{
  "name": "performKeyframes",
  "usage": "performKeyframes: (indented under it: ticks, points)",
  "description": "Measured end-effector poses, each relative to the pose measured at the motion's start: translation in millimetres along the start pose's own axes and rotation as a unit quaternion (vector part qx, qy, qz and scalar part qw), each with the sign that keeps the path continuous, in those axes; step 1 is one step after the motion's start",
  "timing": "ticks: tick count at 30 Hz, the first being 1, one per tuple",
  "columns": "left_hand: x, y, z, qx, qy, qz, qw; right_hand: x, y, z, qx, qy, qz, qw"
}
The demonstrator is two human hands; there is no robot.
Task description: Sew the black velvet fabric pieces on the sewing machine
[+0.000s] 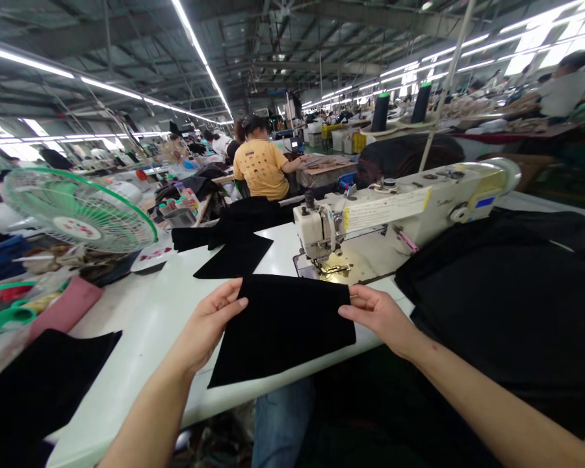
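Note:
A flat black fabric piece is stretched between my two hands over the front edge of the white sewing table. My left hand pinches its upper left corner, thumb on top. At the upper right corner, my right hand grips it between thumb and fingers. Just beyond the cloth stands a sewing machine, its needle and presser foot above a worn metal plate. Another black fabric piece lies on the table behind my left hand.
A green-rimmed fan stands at the left. Black cloth lies at the lower left, and a large black fabric pile covers the right side. Thread cones rise behind the machine. A person in a yellow shirt sits ahead.

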State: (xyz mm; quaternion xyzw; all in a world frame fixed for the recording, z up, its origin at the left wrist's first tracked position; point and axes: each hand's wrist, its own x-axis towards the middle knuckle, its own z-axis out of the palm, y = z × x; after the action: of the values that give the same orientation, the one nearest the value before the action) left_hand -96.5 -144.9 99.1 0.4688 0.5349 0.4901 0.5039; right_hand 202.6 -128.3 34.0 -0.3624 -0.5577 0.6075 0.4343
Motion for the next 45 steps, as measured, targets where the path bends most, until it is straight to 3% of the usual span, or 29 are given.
performKeyframes:
  ticks: [4,14,17,19,21,23,24,26,28,30,33,35,38,41,43,45]
  points:
    - [-0.6,-0.8,-1.1,-0.014,-0.027,-0.001,1.0,0.8,-0.7,-1.4,-0.02,0.013,-0.012,1.0]
    - [-1.3,-1.9,-2.5,-0.022,-0.036,-0.01,0.999,2.4,0.6,0.1,0.004,0.005,0.01,1.0]
    - [3.5,-0.2,-9.2,0.006,-0.008,0.014,1.0,12.2,-1.6,3.6,-0.064,0.026,-0.018,0.997]
    - [-1.0,9.2,-13.8,0.067,0.052,0.08,0.993,23.1,-8.4,10.2,-0.136,0.059,-0.055,0.987]
    - [-16.9,25.6,-15.1,0.175,0.149,0.206,0.951,35.4,-18.6,20.5,-0.164,0.087,-0.091,0.978]
    - [-41.9,43.4,-10.9,0.309,0.229,0.347,0.855,47.4,-28.0,32.1,-0.118,0.095,-0.106,0.983]
    - [-55.2,49.6,-6.7,0.375,0.235,0.402,0.801,52.8,-30.5,37.2,-0.079,0.092,-0.106,0.987]
    - [-76.6,50.0,5.8,0.481,0.187,0.474,0.714,61.2,-28.1,43.7,-0.016,0.092,-0.09,0.992]
    - [-85.3,29.1,22.1,0.54,0.108,0.504,0.665,65.3,-15.0,43.9,0.003,0.105,-0.062,0.993]
    - [-82.1,-9.8,40.4,0.571,0.04,0.491,0.657,64.5,5.2,37.8,-0.005,0.126,-0.033,0.991]
    - [-69.7,-73.3,65.2,0.602,-0.054,0.396,0.691,55.7,33.9,22.1,-0.035,0.152,-0.015,0.988]
    - [-62.0,-99.3,73.3,0.595,-0.093,0.361,0.712,47.1,44.9,12.4,-0.069,0.164,-0.014,0.984]
    - [-46.5,-105.3,63.1,0.588,-0.095,0.348,0.724,33.9,49.4,7.4,-0.134,0.172,-0.028,0.975]
    - [-22.7,-92.9,33.6,0.617,-0.07,0.301,0.724,22.0,49.0,16.8,-0.197,0.153,-0.062,0.966]
    - [-7.8,-88.2,14.9,0.642,-0.058,0.249,0.723,16.1,50.0,27.3,-0.282,0.094,-0.12,0.947]
    - [1.1,-90.1,3.8,0.67,-0.044,0.192,0.716,13.6,51.9,37.2,-0.393,0.003,-0.184,0.901]
